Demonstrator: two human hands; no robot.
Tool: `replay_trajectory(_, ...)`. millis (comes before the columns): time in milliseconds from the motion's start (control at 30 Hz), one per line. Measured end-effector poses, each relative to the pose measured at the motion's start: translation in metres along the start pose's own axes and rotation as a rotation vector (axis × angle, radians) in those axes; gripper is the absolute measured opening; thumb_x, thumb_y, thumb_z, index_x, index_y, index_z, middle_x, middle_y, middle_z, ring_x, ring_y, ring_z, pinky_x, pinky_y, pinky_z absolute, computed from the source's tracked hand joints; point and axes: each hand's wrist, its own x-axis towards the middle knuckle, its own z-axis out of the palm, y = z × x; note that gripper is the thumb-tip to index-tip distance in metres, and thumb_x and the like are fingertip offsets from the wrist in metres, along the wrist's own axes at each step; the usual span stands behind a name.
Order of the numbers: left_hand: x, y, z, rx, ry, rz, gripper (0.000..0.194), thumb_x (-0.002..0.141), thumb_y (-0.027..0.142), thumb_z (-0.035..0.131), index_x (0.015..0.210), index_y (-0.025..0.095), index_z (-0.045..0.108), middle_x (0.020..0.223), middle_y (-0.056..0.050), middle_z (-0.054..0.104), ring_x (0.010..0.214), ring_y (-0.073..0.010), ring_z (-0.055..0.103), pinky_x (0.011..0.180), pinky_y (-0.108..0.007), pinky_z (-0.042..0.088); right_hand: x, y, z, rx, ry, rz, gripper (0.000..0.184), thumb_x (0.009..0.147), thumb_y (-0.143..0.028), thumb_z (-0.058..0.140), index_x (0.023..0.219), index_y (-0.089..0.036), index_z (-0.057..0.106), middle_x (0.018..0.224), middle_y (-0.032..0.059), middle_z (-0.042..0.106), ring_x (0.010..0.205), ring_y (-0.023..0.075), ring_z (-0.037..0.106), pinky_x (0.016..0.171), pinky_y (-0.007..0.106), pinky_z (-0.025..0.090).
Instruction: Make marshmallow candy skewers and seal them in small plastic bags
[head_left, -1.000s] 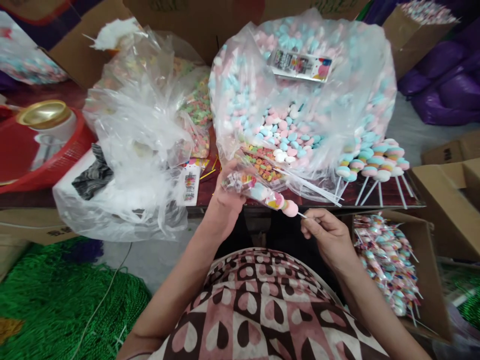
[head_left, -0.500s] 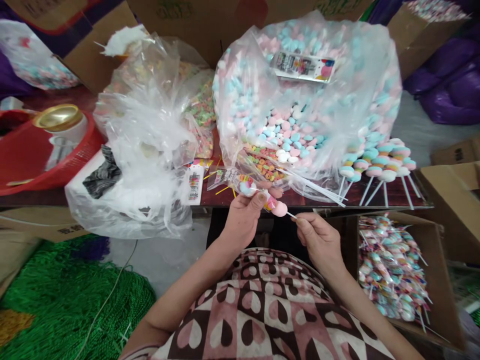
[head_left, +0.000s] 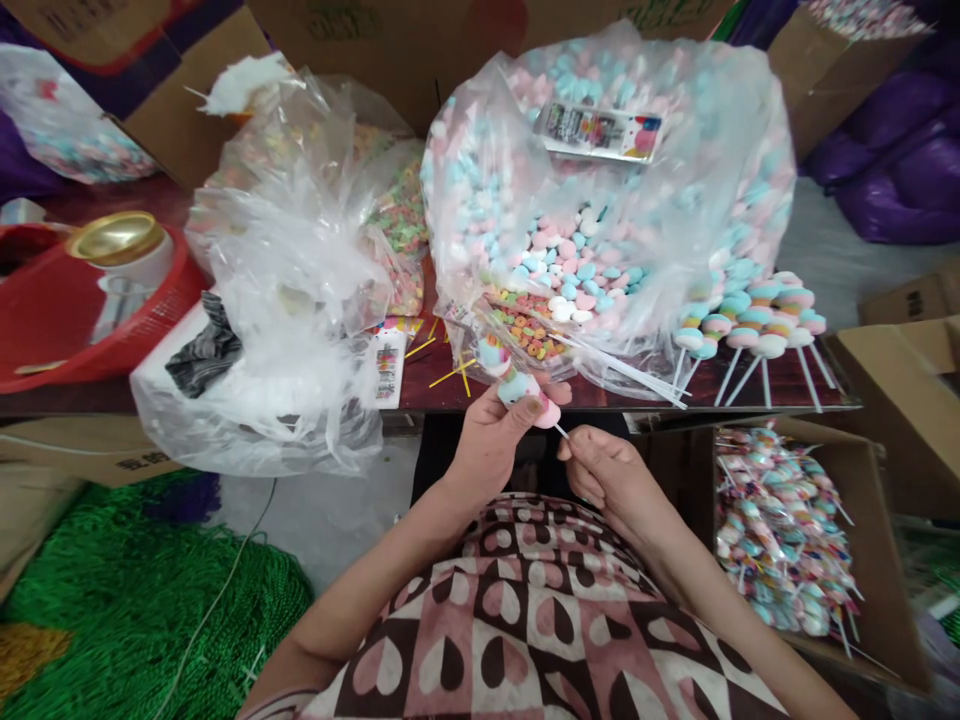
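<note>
A skewer of pastel marshmallows [head_left: 517, 388] lies tilted between my hands, partly in a clear wrapper. My left hand [head_left: 491, 425] is closed around the marshmallows, with the thumb on top. My right hand [head_left: 607, 465] pinches the lower end of its white stick [head_left: 561, 431]. Just beyond them, a large clear bag of pink, blue and white marshmallows [head_left: 570, 250] stands on the table. Fruit-coloured candy rings [head_left: 529, 320] lie at its front. Loose white sticks [head_left: 622, 370] rest beside it, and several finished marshmallow skewers [head_left: 765, 320] lie at the right.
Yellow twist ties [head_left: 454, 375] and a printed card [head_left: 388, 370] lie left of my hands. A plastic bag [head_left: 292, 300] and a red basket [head_left: 150, 320] sit further left. Below right, a cardboard box [head_left: 889, 560] holds wrapped skewers. Green shredded material [head_left: 187, 600] covers the floor at left.
The marshmallow skewer has slid further up into the wrapper, and my right hand has moved left and slightly down, closer to my left hand.
</note>
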Motion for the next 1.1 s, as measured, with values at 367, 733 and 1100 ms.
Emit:
replay_trajectory(367,-0.003,0.000,0.002,0.051,-0.092,-0.088,0.029,0.079,0.041,0.074,0.098,0.019,0.073,0.098,-0.006,0.075,0.105,-0.0211,0.067,0.104,-0.037,0.042,-0.005,-0.006,0.008,-0.420,0.135,-0.179,0.036,0.090,-0.051,0.054,0.093,-0.018,0.068,0.044,-0.0080,0.038,0.039,0.0081,0.034,0.041,0.022,0.025)
replay_trajectory(733,0.004,0.022,0.005,-0.098,0.042,0.014,0.025,0.080,0.037,0.073,0.097,0.022,0.063,0.079,0.001,0.067,0.092,-0.0181,0.068,0.088,-0.034,0.050,-0.006,0.003,-0.005,-0.496,0.087,-0.134,0.046,0.087,-0.058,0.056,0.094,-0.016,0.073,0.046,-0.0069,0.034,0.041,0.0075,0.028,0.040,0.023,0.017)
replay_trajectory(1100,-0.004,0.008,0.013,-0.091,0.031,-0.057,0.029,0.077,0.045,0.074,0.087,0.021,0.061,0.077,0.000,0.066,0.095,-0.0196,0.067,0.093,-0.037,0.049,-0.002,-0.002,0.014,-0.067,-0.016,0.027,0.039,0.083,-0.055,0.063,0.085,-0.016,0.067,0.039,-0.0109,0.030,0.035,0.0055,0.020,0.038,0.021,0.012)
